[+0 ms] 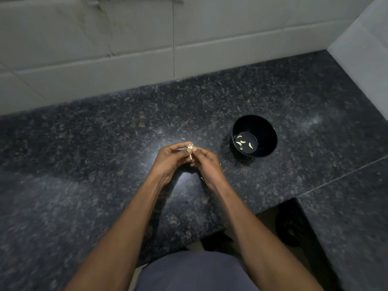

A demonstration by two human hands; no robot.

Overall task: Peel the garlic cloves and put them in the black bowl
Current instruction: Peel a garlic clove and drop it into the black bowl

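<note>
The small, pale, papery-skinned piece of garlic (190,149) is held above the dark speckled granite countertop (105,143), near the centre of the scene. It sits between the fingertips of both hands and does not touch the counter. A thin pale strip hangs down from its underside; whether this is skin or stem cannot be determined.

The left hand (170,160) approaches from the near left. Its fingers are curled, and its thumb and forefinger pinch the left side of the garlic. The right hand (206,164) approaches from the near right. Its fingers are also curled, and its fingertips grip the right side of the same piece. The two hands are almost touching around it. Both forearms are bare and extend back toward the near edge of the scene.

The round black bowl (266,133) stands upright on the countertop, to the right of the hands and slightly farther away, apart from them. Several small, pale, crescent-shaped peeled cloves (241,142) lie on its bottom, mostly toward the left side.

A few tiny pale flecks lie on the countertop near the hands; they are too small to identify with certainty.

A wall of pale rectangular tiles (126,49) runs along the far edge of the countertop, and a second pale wall (365,55) closes the far right corner. At the near right, the countertop is cut away, and a dark round object (294,227) is visible below; its identity cannot be determined.
</note>
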